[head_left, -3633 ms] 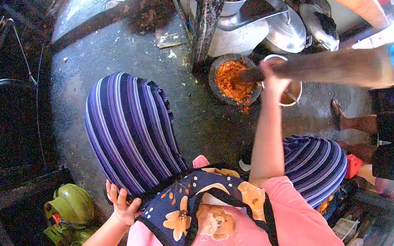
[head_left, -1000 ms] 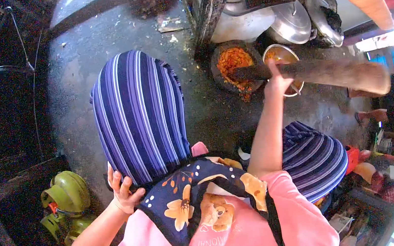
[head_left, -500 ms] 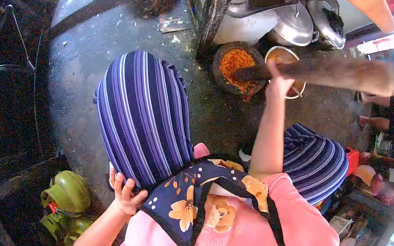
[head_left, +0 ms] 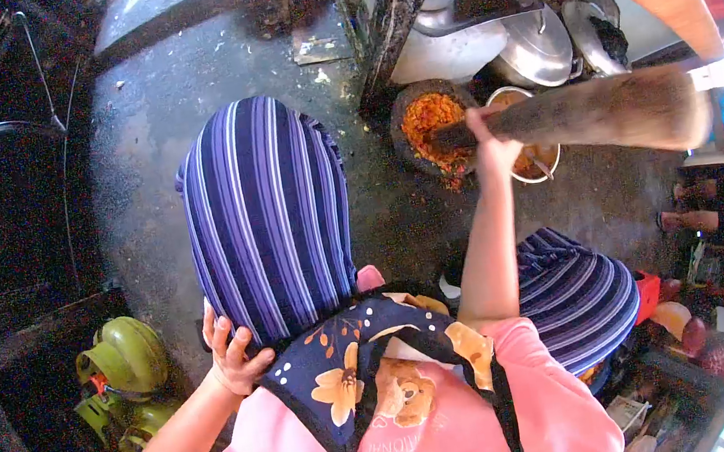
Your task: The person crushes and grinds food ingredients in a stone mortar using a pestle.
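Note:
My right hand (head_left: 495, 143) is wrapped round a long, thick wooden pestle (head_left: 594, 111). The pestle's dark lower end rests in orange-red mash (head_left: 434, 116) inside a dark stone mortar (head_left: 411, 162) on the floor. Just behind my right hand is a round metal bowl (head_left: 557, 165) of brownish sauce with a spoon in it, partly covered by the pestle. My left hand (head_left: 235, 357) lies with spread fingers against the striped cloth (head_left: 270, 220) over my knee and holds nothing.
Metal pots and lids (head_left: 538, 47) stand beyond the mortar, beside a dark wooden post (head_left: 402, 19). Green gas cylinders (head_left: 128, 357) are at the lower left. A person's legs (head_left: 697, 200) show at the right edge, near a red container (head_left: 648, 293).
My right hand and the pestle have shifted slightly left, and the pestle's thick upper end has moved up and left. My left hand stays on the cloth.

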{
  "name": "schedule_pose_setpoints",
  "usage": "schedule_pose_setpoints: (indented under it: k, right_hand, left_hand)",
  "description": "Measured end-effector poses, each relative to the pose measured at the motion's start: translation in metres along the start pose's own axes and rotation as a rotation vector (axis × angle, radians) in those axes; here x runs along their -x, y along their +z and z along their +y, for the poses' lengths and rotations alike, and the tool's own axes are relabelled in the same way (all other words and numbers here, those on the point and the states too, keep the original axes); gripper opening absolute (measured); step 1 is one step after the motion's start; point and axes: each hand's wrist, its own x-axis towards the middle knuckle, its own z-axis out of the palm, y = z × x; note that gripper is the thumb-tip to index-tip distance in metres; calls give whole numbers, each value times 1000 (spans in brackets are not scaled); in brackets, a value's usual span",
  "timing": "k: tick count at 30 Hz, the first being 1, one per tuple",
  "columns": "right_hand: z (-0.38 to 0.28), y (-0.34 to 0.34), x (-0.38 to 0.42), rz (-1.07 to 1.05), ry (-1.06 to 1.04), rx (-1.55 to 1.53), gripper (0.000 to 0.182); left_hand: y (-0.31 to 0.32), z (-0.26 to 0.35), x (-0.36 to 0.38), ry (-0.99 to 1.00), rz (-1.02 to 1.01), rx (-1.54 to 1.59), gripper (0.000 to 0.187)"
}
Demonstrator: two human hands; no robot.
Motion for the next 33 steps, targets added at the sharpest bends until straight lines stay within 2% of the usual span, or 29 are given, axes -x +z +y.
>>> schedule_pose_setpoints:
  k: [2, 4, 5, 7, 8, 10, 11, 12, 13, 14, 15, 16, 17, 18, 20, 21, 22, 23, 24, 26, 27, 28, 30, 31, 33]
  right_hand:
    - [-45, -3, -17, -56, -251, 35, 27]
    - [-80, -13, -26, -115, -213, 34, 25]
    - [-81, -15, -31, -97, -255, -44, 26]
    - [-47, -18, -39, -57, -209, -108, 28]
    - [-18, -18, -38, -14, -149, -173, 30]
    - [57, -15, -28, 76, 56, -102, 37]
    - [63, -18, -16, 72, 51, -151, 41]
    - [63, -18, -11, 59, 41, -201, 44]
    - [63, -18, -19, 145, -16, -226, 45]
    - [18, -11, -14, 139, -38, -302, 38]
    - [-3, -15, -23, 73, -78, -265, 33]
    - [-20, -20, -33, 7, -122, -224, 28]
    - [-48, -20, -33, 13, -145, -223, 25]
    - [-70, -17, -30, 17, -168, -221, 23]
    - [-68, -13, -31, 66, -192, -230, 24]
    - [-49, -11, -32, 80, -167, -186, 26]
    - [-24, -9, -31, 94, -136, -144, 29]
    - [7, -2, -23, 112, -108, -232, 33]
    - [35, -1, -12, 132, -74, -318, 37]
    - [43, -5, -6, 148, -29, -345, 43]
    - [26, -4, -7, 205, -35, -275, 43]
    - [9, -6, -10, 267, -43, -198, 43]
    - [-16, -21, -32, 126, -141, -198, 33]
    - [-42, -22, -37, 92, -154, -225, 30]
    - [-55, -25, -38, 58, -161, -242, 27]
  left_hand:
    - [-3, 7, -15, -47, 4, -1, 37]
    - [-6, 13, -42, -61, 6, -226, 29]
    - [-11, 22, -78, -102, 34, -222, 25]
    - [-20, 26, -145, 26, -64, -15, 26]
    - [-23, 31, -176, -1, -116, 237, 26]
    - [-13, 42, -218, -114, -57, 772, 22]
    - [-17, 52, -242, -247, -77, 1143, 14]
    - [-18, 61, -264, -274, -99, 1435, 11]
    - [-23, 71, -283, -288, -196, 1766, 11]
    - [-24, 85, -298, -383, -349, 2209, 18]
    - [-32, 87, -316, -348, -541, 2400, 16]
    - [-26, 99, -327, -215, -552, 2650, 16]
    - [-32, 98, -339, -176, -847, 2733, 17]
    - [-23, 116, -344, -80, -754, 2775, 21]
    - [-60, 108, -349, -642, -1016, 3314, 30]
    - [-55, 104, -348, -635, -1029, 3318, 30]
    - [-46, 99, -346, -503, -1251, 3286, 25]
    - [-39, 97, -344, -372, -1469, 3236, 20]
    - [-39, 101, -336, -389, -1473, 3247, 20]
    - [-42, 110, -321, -373, -1028, 3143, 17]
    - [-52, 97, -336, -650, -1117, 3118, 18]
    - [-50, 107, -328, -680, -1126, 3133, 18]
    - [-42, 138, -305, -473, -199, 3469, 19]
    - [-27, 128, -307, -494, -194, 3487, 19]
    - [6, 101, -315, 37, -979, 3442, 19]
